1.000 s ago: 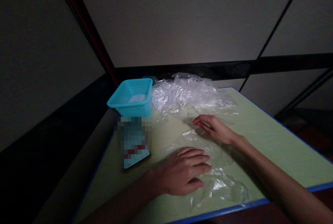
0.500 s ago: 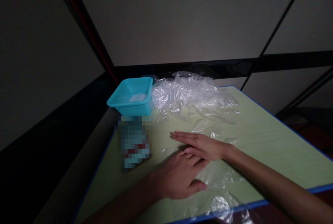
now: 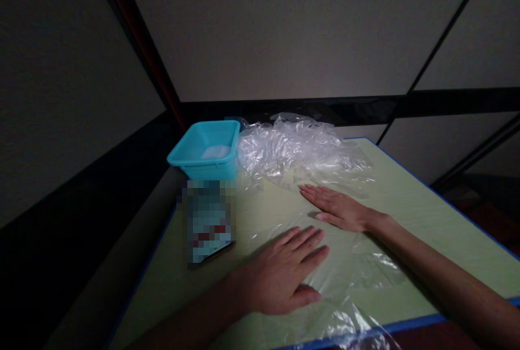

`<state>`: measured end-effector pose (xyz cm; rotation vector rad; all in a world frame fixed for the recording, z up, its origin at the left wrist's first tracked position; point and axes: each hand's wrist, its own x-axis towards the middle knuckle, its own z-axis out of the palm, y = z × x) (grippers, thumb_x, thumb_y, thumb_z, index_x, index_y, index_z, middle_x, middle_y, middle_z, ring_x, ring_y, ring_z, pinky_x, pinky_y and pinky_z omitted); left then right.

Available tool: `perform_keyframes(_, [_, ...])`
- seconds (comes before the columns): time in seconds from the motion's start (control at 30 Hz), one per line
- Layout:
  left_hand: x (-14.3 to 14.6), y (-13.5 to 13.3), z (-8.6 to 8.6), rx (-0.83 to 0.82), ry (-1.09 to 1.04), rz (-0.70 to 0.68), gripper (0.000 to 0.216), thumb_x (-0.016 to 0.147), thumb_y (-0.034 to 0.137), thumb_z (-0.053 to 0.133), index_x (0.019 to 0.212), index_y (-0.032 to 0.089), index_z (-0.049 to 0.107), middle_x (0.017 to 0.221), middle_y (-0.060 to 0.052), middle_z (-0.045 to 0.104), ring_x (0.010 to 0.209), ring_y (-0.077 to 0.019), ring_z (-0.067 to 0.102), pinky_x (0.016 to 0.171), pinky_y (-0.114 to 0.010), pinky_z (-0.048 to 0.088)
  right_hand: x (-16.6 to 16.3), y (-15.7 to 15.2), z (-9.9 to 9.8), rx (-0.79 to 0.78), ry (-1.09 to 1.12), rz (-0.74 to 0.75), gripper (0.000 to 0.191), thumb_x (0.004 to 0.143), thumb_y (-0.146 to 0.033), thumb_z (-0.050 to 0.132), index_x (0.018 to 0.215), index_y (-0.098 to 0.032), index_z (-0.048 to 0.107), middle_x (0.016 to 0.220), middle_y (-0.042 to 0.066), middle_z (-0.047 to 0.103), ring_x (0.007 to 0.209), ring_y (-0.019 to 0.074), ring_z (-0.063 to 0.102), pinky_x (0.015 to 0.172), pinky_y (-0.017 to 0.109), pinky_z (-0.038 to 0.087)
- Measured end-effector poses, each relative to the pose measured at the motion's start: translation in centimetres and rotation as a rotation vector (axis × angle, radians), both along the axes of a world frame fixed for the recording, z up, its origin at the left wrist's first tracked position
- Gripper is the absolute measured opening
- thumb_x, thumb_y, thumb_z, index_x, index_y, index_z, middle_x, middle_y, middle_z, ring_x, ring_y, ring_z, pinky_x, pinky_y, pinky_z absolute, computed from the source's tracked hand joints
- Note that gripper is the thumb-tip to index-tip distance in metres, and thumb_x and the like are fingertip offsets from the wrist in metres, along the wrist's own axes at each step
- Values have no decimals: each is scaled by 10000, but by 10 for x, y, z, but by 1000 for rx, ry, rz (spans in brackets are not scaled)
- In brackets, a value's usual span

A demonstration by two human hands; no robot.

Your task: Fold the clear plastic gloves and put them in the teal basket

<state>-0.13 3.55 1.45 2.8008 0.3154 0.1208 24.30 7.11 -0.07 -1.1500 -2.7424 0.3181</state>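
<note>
A clear plastic bag [image 3: 345, 269] lies spread over the near part of the table, its crinkled end hanging past the front edge. Flat on its left side rests my left hand [image 3: 284, 274], palm down with the fingers spread. Farther back and to the right, my right hand [image 3: 339, 209] is also palm down, fingers stretched out and thumb apart, at the bag's far part. Neither hand grips anything. Beyond my right hand sits a crumpled heap of clear plastic bags [image 3: 296, 147].
At the table's back left corner stands a turquoise plastic basket [image 3: 209, 168] with something white inside. In front of it lies a flat, pixelated object [image 3: 209, 222]. The light table [image 3: 439, 247] has a blue edge. A pale panelled wall [image 3: 284, 30] rises behind.
My right hand has moved away from my left, back and to the right, its fingers now more apart. The bag looks more spread out to the right. My left hand has barely moved.
</note>
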Motion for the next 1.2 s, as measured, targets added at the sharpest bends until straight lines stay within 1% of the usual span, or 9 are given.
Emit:
perform_keyframes(0.27, [-4,6,0,6,36,-16,631,867,486,438,1389,214,211,1479,-74,99,1350,-247,51,1090,-442,66,3,0,5,-10,-55,-105,531,946,-386,196,1420,-155,130,1463,64,160,1341,174,110,1100,411,131])
perform_keyframes(0.4, [-4,5,6,1,74,-6,673,853,519,436,1393,196,196,1477,-95,80,1349,-248,33,1090,-437,74,6,1,3,4,-43,-109,521,944,-357,191,1416,-138,153,1459,71,172,1340,184,127,1095,427,144])
perform_keyframes(0.47, [2,5,13,10,101,65,739,850,539,421,1399,123,153,1471,-136,70,1349,-238,23,1091,-403,110,7,2,0,23,-42,-101,520,943,-347,200,1414,-130,158,1460,75,174,1341,181,126,1095,423,145])
perform_keyframes(0.57, [25,8,18,66,74,286,706,897,484,335,1383,19,121,1460,-185,72,1347,-226,34,1086,-361,161,9,4,-6,38,-29,-85,514,943,-349,212,1411,-138,175,1460,74,190,1341,172,124,1094,418,145])
perform_keyframes(0.67, [56,14,9,173,-1,403,678,913,467,279,1348,-44,179,1440,-227,140,1342,-252,66,1091,-366,155,11,5,-10,41,-19,-102,524,941,-357,205,1399,-104,212,1452,114,209,1337,182,150,1089,427,158])
perform_keyframes(0.8, [77,20,-17,260,-39,473,723,897,524,258,1334,-50,211,1431,-235,175,1339,-276,89,1078,-397,183,11,5,-10,40,-15,-122,533,938,-367,204,1400,-103,209,1443,125,236,1332,194,177,1083,445,170])
perform_keyframes(0.93, [65,16,-27,287,-23,458,699,907,525,204,1352,-14,199,1444,-203,173,1344,-248,95,1084,-374,150,10,3,-7,37,-41,-146,527,941,-389,203,1412,-153,176,1457,92,206,1333,190,166,1087,440,155])
perform_keyframes(1.07, [39,9,-21,267,3,440,673,912,522,198,1355,17,218,1446,-179,191,1343,-228,106,1090,-356,133,10,3,-5,56,-83,-152,530,943,-378,198,1417,-148,144,1462,97,176,1334,201,154,1088,446,144])
perform_keyframes(1.2, [9,-2,-17,232,28,468,645,904,494,304,1362,48,218,1452,-157,182,1342,-224,119,1089,-366,166,11,3,-8,81,-88,-137,525,945,-381,180,1422,-177,104,1466,83,162,1332,206,154,1085,458,156])
